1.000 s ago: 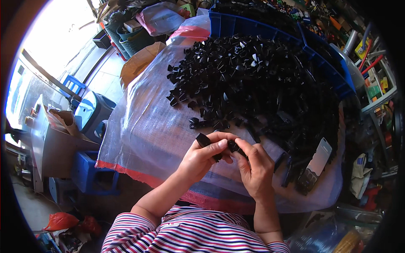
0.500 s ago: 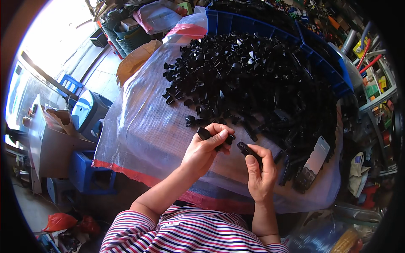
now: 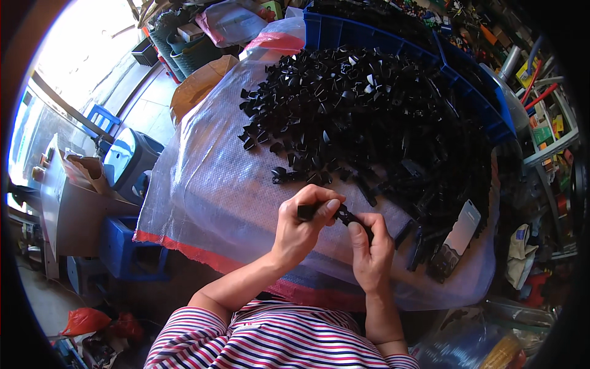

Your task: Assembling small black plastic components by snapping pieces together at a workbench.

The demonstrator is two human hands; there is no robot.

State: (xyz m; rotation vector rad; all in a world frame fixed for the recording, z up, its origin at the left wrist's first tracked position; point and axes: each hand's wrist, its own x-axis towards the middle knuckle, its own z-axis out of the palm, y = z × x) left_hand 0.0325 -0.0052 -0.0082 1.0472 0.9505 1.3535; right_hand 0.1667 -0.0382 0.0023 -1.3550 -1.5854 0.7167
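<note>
Both my hands meet over the front of a work surface spread with a woven plastic sheet. My left hand is closed on a small black plastic part, whose blocky end sticks out by the thumb. In my right hand a longer black plastic piece is pinched between thumb and fingers. Its tip reaches the left fingertips; whether the two pieces join there is hidden. Just beyond lies a big heap of small black plastic parts, with longer black pieces toward its right side.
A phone-like slab with a shiny face rests at the heap's right front. Blue crates holding black parts line the back. Blue stools stand at the left; a shelf rack crowds the right.
My right hand has moved left and slightly up, bringing its black piece against the left fingers. The left hand has turned a little, and its part now points more sideways.
</note>
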